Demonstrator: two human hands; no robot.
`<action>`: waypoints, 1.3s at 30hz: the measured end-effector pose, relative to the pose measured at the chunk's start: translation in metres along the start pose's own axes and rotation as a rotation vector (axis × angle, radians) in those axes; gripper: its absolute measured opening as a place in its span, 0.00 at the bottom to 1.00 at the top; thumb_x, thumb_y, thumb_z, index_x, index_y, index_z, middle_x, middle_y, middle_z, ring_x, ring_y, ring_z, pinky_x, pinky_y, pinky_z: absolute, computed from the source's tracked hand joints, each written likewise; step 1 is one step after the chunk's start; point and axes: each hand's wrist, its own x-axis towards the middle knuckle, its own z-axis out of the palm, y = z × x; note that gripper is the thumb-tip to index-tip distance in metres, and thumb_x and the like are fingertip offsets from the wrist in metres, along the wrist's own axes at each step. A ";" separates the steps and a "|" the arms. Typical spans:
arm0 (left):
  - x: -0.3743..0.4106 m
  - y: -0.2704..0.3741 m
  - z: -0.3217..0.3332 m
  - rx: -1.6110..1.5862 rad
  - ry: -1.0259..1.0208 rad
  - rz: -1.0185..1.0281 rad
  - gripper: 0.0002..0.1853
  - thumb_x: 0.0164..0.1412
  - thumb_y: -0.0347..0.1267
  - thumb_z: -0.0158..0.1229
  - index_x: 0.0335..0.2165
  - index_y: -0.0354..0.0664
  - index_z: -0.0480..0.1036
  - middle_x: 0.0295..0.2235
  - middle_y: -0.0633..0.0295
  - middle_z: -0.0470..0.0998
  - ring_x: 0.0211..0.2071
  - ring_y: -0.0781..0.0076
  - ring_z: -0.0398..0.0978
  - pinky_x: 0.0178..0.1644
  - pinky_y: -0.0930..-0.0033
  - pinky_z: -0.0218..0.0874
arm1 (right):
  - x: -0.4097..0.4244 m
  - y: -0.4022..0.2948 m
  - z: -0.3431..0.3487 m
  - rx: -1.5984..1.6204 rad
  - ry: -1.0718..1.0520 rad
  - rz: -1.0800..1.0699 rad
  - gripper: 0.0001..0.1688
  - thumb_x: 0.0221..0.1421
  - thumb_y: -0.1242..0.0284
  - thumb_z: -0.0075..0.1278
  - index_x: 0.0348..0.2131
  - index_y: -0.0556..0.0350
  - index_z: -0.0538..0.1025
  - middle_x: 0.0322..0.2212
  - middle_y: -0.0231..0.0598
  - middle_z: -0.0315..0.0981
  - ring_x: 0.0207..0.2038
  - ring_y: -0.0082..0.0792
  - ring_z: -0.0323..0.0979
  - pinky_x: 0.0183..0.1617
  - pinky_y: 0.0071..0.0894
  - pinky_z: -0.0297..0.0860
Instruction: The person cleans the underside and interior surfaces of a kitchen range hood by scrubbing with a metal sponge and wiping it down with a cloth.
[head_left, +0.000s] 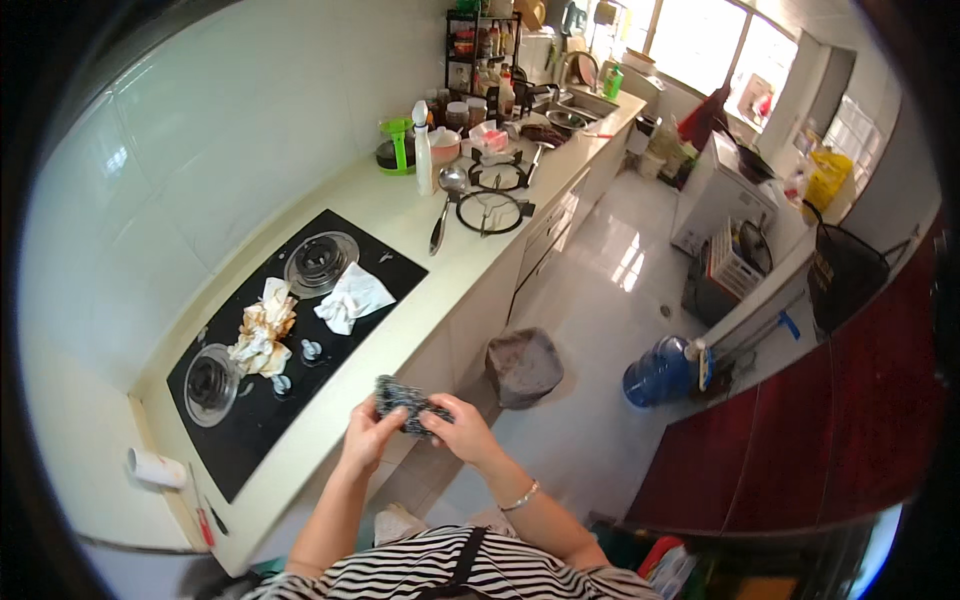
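Both my hands hold a dark grey speckled scrubbing cloth (405, 407) in front of my body, near the counter's edge. My left hand (369, 435) grips its left side and my right hand (466, 429), below a bracelet, grips the right side. To the left, a black glass gas cooktop (300, 405) is set in the counter, its burners without pan supports. Crumpled, brown-stained paper towels (264, 330) lie between the burners, and a whiter crumpled paper towel (354, 298) lies near the far burner. Two knobs (310, 350) are on the cooktop's front part.
Two black pan supports (491, 212), a ladle (442, 214) and a white spray bottle (422, 154) are farther along the counter. A paper roll (156, 468) and a red-handled screwdriver (204, 525) lie at the near end. On the floor are a lined bin (525, 367) and a blue water bottle (660, 373).
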 end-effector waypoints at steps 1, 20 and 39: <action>0.009 -0.019 0.024 0.002 -0.004 -0.027 0.14 0.52 0.25 0.57 0.40 0.33 0.69 0.33 0.61 0.75 0.33 0.75 0.72 0.39 0.72 0.64 | -0.010 0.000 -0.030 -0.009 0.023 -0.012 0.13 0.54 0.70 0.51 0.37 0.60 0.71 0.25 0.29 0.69 0.21 0.16 0.64 0.24 0.17 0.63; 0.247 -0.105 0.331 0.123 -0.489 -0.122 0.16 0.53 0.24 0.55 0.42 0.36 0.66 0.36 0.65 0.72 0.38 0.78 0.69 0.44 0.72 0.62 | 0.051 -0.001 -0.401 0.131 0.292 0.015 0.13 0.55 0.70 0.50 0.37 0.61 0.72 0.23 0.28 0.68 0.22 0.17 0.64 0.26 0.16 0.61; 0.544 -0.145 0.643 0.258 -0.890 -0.054 0.18 0.54 0.24 0.54 0.45 0.38 0.65 0.35 0.65 0.72 0.36 0.78 0.68 0.42 0.71 0.63 | 0.173 -0.069 -0.751 0.263 0.528 -0.027 0.15 0.55 0.72 0.48 0.40 0.64 0.72 0.32 0.30 0.71 0.34 0.19 0.66 0.39 0.19 0.64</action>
